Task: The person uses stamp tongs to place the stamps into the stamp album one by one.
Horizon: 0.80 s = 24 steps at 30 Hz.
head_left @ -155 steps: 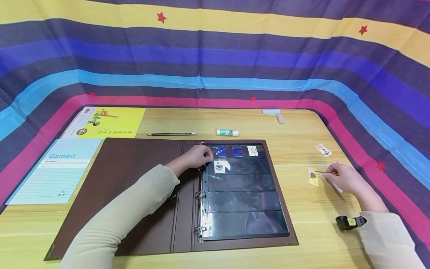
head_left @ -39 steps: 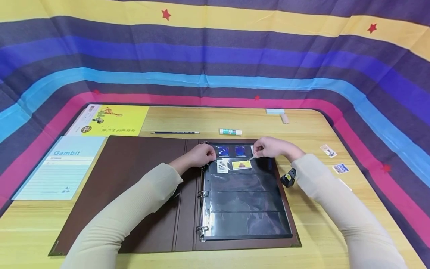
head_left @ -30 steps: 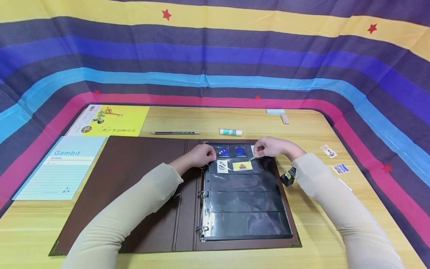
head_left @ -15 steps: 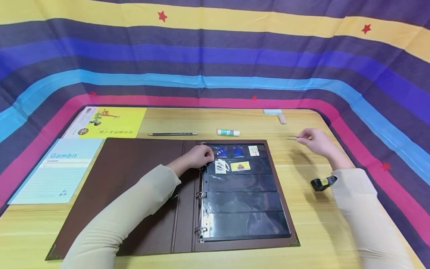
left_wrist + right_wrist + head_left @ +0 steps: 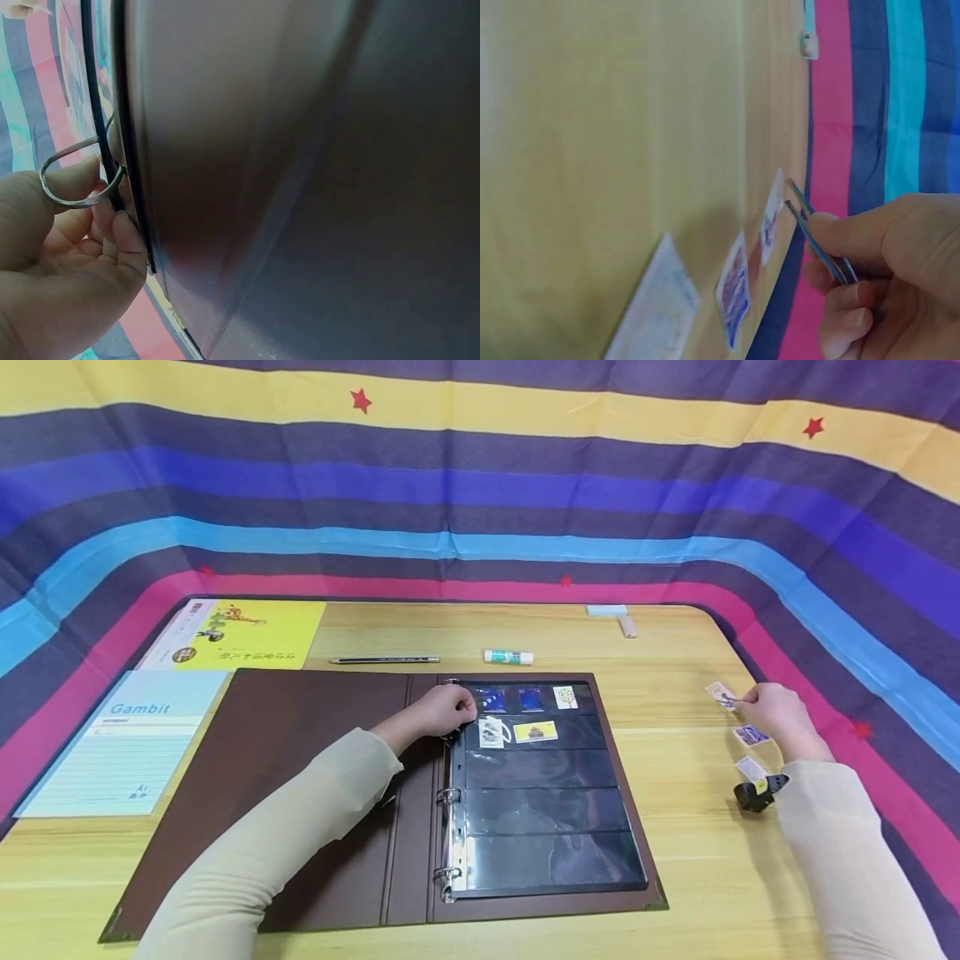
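Stamps [image 5: 536,732]: 5 in the page [image 5: 540,810], 3 loose on the table [image 5: 682,827] at right.
Row 1: 2 blue stamps [image 5: 530,699], then a tree stamp [image 5: 566,697].
Row 2: grey stamp [image 5: 491,734] at left, yellow stamp just beside it.
Loose: far stamp [image 5: 716,692], middle stamp [image 5: 751,736] and near stamp [image 5: 750,767], apart from each other.
Left hand [image 5: 447,710]: thumb and fingers pinch the page's upper left corner, beside a ring [image 5: 52,180].
Right hand [image 5: 776,710]: grips tweezers [image 5: 817,244], tips apart at the far stamp; cannot tell if they touch it.
Album [image 5: 307,718]: brown, lying open, with the 5-row page on its right side.
Behind album: pencil [image 5: 385,660], glue stick [image 5: 508,657]; farther back, eraser [image 5: 627,626] beside a pale block [image 5: 606,610].
Left of album: notebook [image 5: 97,760] marked Gambit, yellow book [image 5: 288,631] behind it.
Cloth [image 5: 450,485]: striped, red stars, around the table's back and sides.
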### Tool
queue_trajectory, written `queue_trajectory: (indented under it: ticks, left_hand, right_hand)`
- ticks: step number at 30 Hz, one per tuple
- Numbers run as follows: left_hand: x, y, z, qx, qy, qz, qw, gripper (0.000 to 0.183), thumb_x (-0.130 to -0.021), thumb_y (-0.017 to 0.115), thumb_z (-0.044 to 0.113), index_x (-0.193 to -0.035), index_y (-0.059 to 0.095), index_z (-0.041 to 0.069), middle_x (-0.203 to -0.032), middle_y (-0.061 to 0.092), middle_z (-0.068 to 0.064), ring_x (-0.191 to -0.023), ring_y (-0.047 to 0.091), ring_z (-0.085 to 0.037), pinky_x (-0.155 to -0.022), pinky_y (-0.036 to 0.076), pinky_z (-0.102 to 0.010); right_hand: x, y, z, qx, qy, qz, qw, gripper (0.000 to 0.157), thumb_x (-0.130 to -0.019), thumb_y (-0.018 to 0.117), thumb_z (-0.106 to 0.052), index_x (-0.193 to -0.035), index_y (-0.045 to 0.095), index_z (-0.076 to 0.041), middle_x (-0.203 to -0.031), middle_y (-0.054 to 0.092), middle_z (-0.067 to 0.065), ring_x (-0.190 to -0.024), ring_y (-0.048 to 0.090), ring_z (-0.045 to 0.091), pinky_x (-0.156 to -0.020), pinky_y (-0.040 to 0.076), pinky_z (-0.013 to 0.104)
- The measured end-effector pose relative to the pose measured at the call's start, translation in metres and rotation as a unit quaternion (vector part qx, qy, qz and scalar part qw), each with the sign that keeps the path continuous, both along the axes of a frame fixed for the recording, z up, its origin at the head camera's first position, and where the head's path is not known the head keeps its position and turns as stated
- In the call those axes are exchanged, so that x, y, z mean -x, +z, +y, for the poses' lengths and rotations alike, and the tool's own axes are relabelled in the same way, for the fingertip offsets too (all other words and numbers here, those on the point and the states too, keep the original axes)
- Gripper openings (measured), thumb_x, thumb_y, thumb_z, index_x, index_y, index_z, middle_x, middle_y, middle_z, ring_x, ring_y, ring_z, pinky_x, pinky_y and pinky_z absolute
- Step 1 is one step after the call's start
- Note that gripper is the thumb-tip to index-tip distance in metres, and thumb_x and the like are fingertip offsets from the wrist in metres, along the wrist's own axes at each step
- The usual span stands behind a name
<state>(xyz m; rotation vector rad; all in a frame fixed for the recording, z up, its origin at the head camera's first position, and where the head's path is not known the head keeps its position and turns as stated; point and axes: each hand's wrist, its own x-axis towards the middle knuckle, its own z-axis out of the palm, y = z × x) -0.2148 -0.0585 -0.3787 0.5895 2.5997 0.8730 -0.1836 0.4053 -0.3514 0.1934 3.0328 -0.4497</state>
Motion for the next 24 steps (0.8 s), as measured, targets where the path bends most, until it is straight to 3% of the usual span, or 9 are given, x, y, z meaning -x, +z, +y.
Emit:
queue_trajectory:
  ticks: [5, 10, 17, 24]
  left_hand:
    - [-0.001, 0.000, 0.000, -0.001, 0.001, -0.004, 1.0000, 0.011, -0.080, 0.048, 0.008, -0.072, 0.053, 0.009, -0.066, 0.049, -0.002, -0.055, 0.043, -0.013, -0.061, 0.037, -0.026]
    - [-0.001, 0.001, 0.000, 0.002, -0.001, 0.004, 1.0000, 0.011, -0.081, 0.048, 0.008, -0.071, 0.053, 0.009, -0.066, 0.049, -0.001, -0.056, 0.043, -0.013, -0.061, 0.036, -0.026]
    - [0.000, 0.001, 0.001, 0.001, -0.003, 0.009, 1.0000, 0.011, -0.080, 0.048, 0.008, -0.071, 0.053, 0.009, -0.066, 0.050, -0.001, -0.056, 0.043, -0.013, -0.061, 0.036, -0.026]
    - [-0.001, 0.000, 0.000, -0.004, -0.006, 0.006, 1.0000, 0.012, -0.080, 0.046, 0.006, -0.070, 0.053, 0.008, -0.063, 0.047, -0.001, -0.052, 0.040, -0.012, -0.059, 0.035, -0.025]
  right_hand:
    - [-0.001, -0.006, 0.002, -0.001, -0.003, -0.009, 1.000, 0.026, -0.079, 0.051, -0.024, -0.060, 0.046, -0.007, -0.054, 0.042, 0.001, -0.052, 0.038, 0.018, -0.046, 0.029, 0.030]
    - [0.001, -0.008, 0.000, 0.014, 0.012, 0.000, 1.000, 0.029, -0.080, 0.049, -0.030, -0.072, 0.052, -0.001, -0.060, 0.049, 0.003, -0.055, 0.042, 0.019, -0.052, 0.033, 0.033]
    - [-0.006, -0.005, 0.001, 0.001, -0.033, 0.004, 0.999, 0.030, -0.081, 0.045, -0.024, -0.055, 0.040, -0.009, -0.050, 0.036, 0.001, -0.047, 0.034, 0.017, -0.043, 0.028, 0.029]
    - [-0.004, -0.016, -0.001, 0.038, -0.013, -0.006, 0.999, 0.032, -0.084, 0.043, -0.027, -0.062, 0.045, -0.005, -0.049, 0.042, 0.001, -0.045, 0.038, 0.016, -0.046, 0.031, 0.029]
